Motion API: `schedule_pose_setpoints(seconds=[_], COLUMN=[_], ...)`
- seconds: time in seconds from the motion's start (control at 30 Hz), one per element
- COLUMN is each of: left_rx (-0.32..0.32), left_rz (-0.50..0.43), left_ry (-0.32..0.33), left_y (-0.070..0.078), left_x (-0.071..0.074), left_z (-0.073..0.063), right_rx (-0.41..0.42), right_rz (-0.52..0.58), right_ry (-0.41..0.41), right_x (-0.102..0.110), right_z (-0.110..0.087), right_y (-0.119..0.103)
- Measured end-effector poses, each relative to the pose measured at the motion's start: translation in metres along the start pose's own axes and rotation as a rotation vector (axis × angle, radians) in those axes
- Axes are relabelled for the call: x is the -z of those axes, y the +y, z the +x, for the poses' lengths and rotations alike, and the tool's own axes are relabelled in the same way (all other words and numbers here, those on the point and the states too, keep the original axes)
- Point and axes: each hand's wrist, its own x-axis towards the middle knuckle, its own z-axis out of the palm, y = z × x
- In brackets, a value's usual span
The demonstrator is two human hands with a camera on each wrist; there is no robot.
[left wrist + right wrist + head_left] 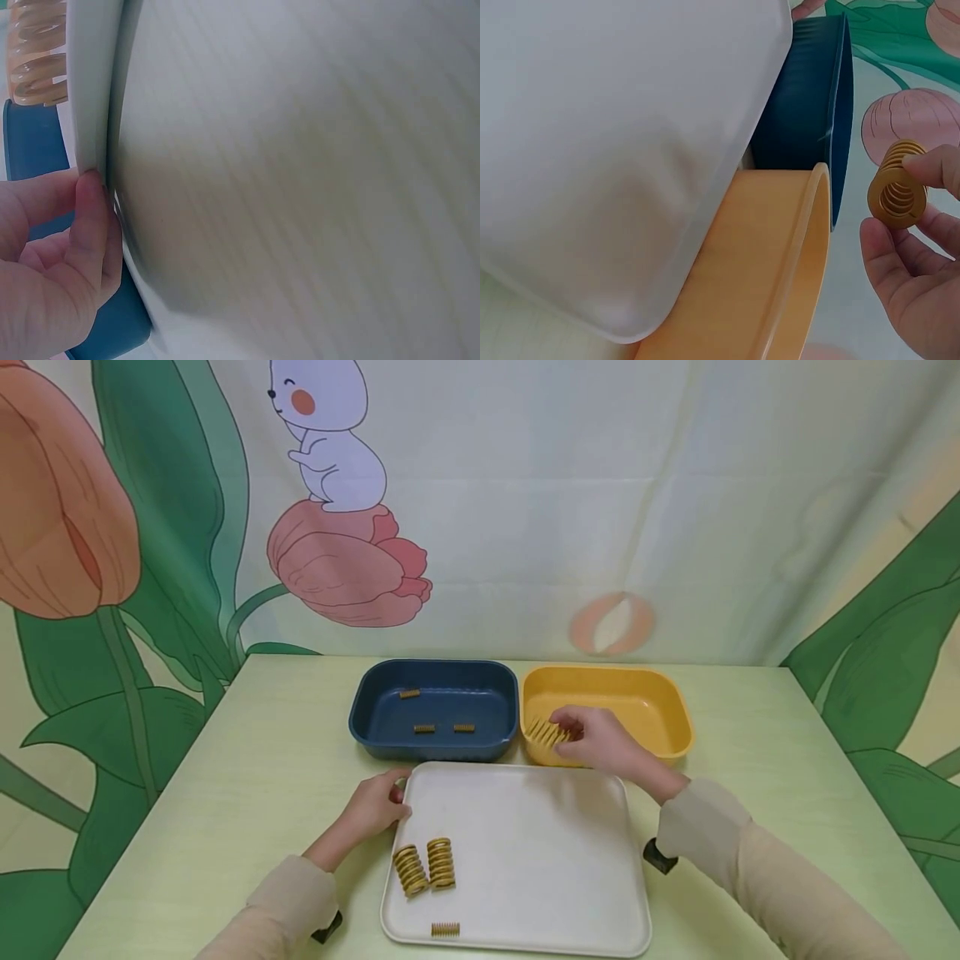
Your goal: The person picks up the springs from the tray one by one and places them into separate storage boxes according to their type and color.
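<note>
My right hand (602,743) holds a large yellow coil spring (546,732) over the left end of the yellow bin (678,718). In the right wrist view the thumb and fingers grip that spring around its side, with its round end showing. My left hand (378,802) pinches the rim of the white tray (525,860) near its far left corner; in the left wrist view the fingertips (91,191) meet at the tray edge. Two more large springs (441,863) lie side by side on the tray's left part. A small thin spring (446,930) lies near its front edge.
A dark blue bin (360,727) stands left of the yellow one, behind the tray, with several small springs (424,728) inside. All of this is on a pale green table (247,777). A printed curtain (525,510) hangs behind the table.
</note>
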Motion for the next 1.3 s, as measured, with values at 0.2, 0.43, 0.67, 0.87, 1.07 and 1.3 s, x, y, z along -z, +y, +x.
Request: schedule_pose_setpoints(seconds=[0.2,0.43,0.67,0.87,1.07,1.3], left_rx=[-0.008,-0.019,-0.018,-0.014,0.006,0.007], left_rz=[0.001,0.007,0.0,-0.003,-0.017,-0.01], left_ry=[0.006,0.011,0.013,0.012,0.005,0.003], left_y=[0.001,0.0,-0.001,0.0,0.0,0.0], left_x=[0.001,0.0,0.0,0.0,-0.001,-0.001], left_z=[-0.001,-0.002,-0.001,0.0,0.0,0.0], right_rx=[0.001,-0.048,-0.088,-0.107,-0.11,-0.122], right_rz=[-0.005,0.006,0.018,0.024,0.021,0.032], right_ry=[0.024,0.027,0.021,0.022,0.025,0.019], right_x=[0.002,0.002,0.004,0.005,0.005,0.008], right_z=[0.003,0.008,0.014,0.018,0.02,0.024], right_y=[0.005,0.012,0.017,0.025,0.029,0.031])
